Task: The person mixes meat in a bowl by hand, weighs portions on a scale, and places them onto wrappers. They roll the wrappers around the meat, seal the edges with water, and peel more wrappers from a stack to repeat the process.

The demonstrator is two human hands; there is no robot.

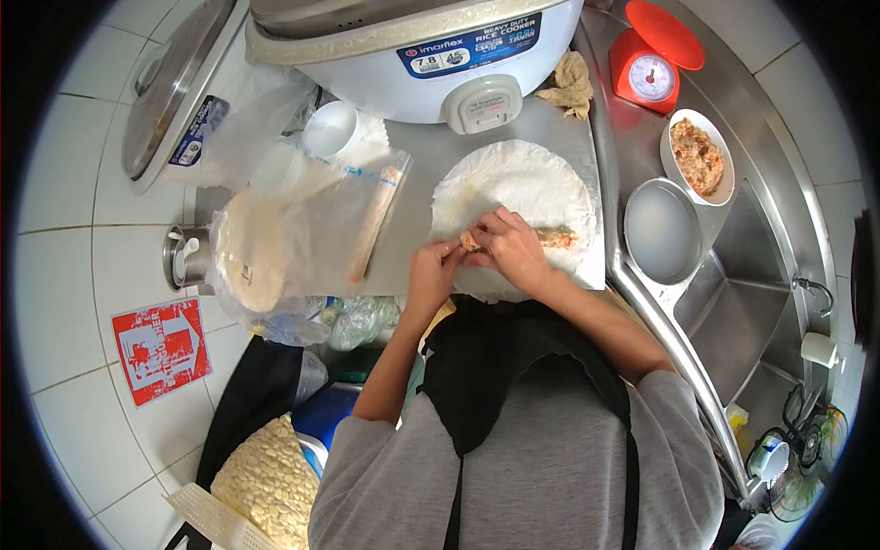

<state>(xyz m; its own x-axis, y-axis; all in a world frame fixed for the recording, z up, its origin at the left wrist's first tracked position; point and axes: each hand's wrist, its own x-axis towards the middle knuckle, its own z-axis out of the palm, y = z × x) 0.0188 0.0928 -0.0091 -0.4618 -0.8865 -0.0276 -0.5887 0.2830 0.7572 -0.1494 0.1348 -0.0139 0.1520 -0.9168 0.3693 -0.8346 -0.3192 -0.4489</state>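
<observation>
- Two bare hands meet over one thin, round, off-white wrapper point(477, 179), our landmark, on the grey metal table point(414, 145).
- Our right hand point(509, 246) has its fingers curled close over the left end of the orange-brown minced filling point(556, 238), pinching it.
- Our left hand point(446, 261) bends in at the wrapper's left side, thumb and fingertips almost together beside that same end; we can't make out whether they grip any filling.
- The filling lies as a narrow strip across the wrapper's near half, its right end uncovered. We judge the step to be shaping that strip, so we'd press lightly and match its thickness from end to end.
- We'd leave bare wrapper at both tips, and use fingertips rather than nails, since such a thin sheet could tear.
- Right of the wrapper, more filling sits in the white oval bowl point(686, 115); we'd take only small pinches to mend thin spots.
</observation>
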